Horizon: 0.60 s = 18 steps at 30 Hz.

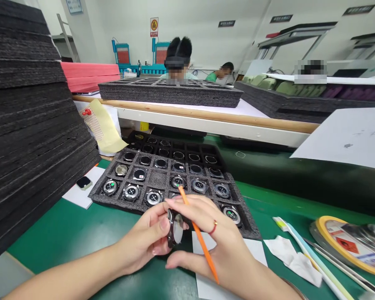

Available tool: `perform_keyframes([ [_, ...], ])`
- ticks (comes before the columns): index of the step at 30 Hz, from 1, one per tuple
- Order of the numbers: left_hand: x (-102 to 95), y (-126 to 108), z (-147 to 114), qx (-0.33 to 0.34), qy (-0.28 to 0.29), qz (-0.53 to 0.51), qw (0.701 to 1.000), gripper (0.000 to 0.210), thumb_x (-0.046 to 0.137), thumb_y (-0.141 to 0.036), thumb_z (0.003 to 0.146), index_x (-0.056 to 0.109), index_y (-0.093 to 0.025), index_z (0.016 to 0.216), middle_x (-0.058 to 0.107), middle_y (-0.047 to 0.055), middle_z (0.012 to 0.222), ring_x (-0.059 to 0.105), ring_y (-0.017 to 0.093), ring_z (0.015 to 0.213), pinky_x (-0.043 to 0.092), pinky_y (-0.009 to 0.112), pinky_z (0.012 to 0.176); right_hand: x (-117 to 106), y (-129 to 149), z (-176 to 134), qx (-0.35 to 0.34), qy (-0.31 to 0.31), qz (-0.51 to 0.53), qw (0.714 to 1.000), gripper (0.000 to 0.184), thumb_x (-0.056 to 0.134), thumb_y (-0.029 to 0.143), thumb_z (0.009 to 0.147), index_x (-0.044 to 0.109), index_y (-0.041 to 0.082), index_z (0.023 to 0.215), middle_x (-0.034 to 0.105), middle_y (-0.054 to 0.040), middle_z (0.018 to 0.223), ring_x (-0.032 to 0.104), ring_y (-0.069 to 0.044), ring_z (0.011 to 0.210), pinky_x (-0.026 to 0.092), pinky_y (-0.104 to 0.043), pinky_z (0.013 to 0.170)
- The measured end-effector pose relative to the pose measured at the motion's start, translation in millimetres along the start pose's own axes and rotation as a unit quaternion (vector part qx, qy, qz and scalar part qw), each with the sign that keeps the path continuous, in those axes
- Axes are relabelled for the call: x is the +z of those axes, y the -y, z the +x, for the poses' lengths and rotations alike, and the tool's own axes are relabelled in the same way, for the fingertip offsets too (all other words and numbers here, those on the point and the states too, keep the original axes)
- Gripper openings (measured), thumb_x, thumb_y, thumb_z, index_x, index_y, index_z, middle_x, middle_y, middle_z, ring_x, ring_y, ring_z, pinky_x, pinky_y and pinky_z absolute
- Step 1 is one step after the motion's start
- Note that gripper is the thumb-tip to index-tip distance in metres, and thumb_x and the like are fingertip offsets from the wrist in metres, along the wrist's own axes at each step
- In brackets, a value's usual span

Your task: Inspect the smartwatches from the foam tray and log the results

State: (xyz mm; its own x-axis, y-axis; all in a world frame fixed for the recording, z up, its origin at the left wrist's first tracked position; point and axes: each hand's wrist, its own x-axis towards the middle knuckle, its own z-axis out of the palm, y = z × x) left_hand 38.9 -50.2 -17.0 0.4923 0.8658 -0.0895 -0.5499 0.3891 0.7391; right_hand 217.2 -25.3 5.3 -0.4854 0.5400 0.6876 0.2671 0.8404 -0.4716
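Observation:
My left hand [146, 233] grips a round watch case [176, 229] by its rim, tilted on edge with its face turned to the right. Across the palm side of my right hand [218, 229] lies a thin orange plastic stick [203, 248], tucked among the fingers. The right fingertips are at the watch's upper edge, and the thumb is apart below it. Just beyond both hands sits a dark foam tray [158, 180] with round strapless watches in its compartments, such as a watch [131, 192] lying back side up. My hands hide part of its front row.
A stack of black foam [28, 104] rises at the left, near a small square watch [84, 183] on white paper. To the right lie a toothbrush [300, 246], crumpled white cloth [293, 258] and a tape roll [346, 241]. A shelf edge [206, 118] crosses above the tray; people sit beyond.

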Motion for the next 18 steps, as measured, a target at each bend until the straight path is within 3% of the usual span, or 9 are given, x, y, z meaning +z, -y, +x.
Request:
perform_keyframes([
  [6,-3.0,4.1,2.1,0.008,-0.028,0.004,1.0,0.042,0.074,-0.053,0.079,0.065,-0.02,0.104,0.049,-0.008,0.06,0.023,-0.002,0.037,0.016,0.01,0.035,2.7,2.9,-2.0,0.032,0.032,0.08,0.996,0.063,0.084,0.027,0.075,0.055,0.023,0.131,0.07,-0.0068,0.12,0.064,-0.02,0.112,0.048,-0.032,0.102],
  [10,-6.3,2.6,3.8,0.008,-0.003,0.004,1.0,0.039,0.073,-0.05,0.081,0.064,-0.02,0.104,0.042,-0.011,0.048,0.017,-0.001,0.034,0.012,0.009,0.032,0.9,2.6,-3.4,0.004,0.033,0.099,0.995,0.072,0.086,0.024,0.072,0.051,0.022,0.135,0.067,-0.0074,0.129,0.061,-0.02,0.119,0.042,-0.032,0.109],
  [18,-6.5,0.5,4.2,0.01,0.012,-0.002,1.0,0.033,0.076,-0.047,0.08,0.063,-0.021,0.096,0.042,-0.012,0.05,0.016,-0.002,0.034,0.016,0.007,0.032,2.3,1.9,-3.9,-0.007,0.032,0.109,0.994,0.075,0.088,0.024,0.07,0.05,0.022,0.135,0.068,-0.0079,0.126,0.062,-0.02,0.117,0.044,-0.033,0.108],
])
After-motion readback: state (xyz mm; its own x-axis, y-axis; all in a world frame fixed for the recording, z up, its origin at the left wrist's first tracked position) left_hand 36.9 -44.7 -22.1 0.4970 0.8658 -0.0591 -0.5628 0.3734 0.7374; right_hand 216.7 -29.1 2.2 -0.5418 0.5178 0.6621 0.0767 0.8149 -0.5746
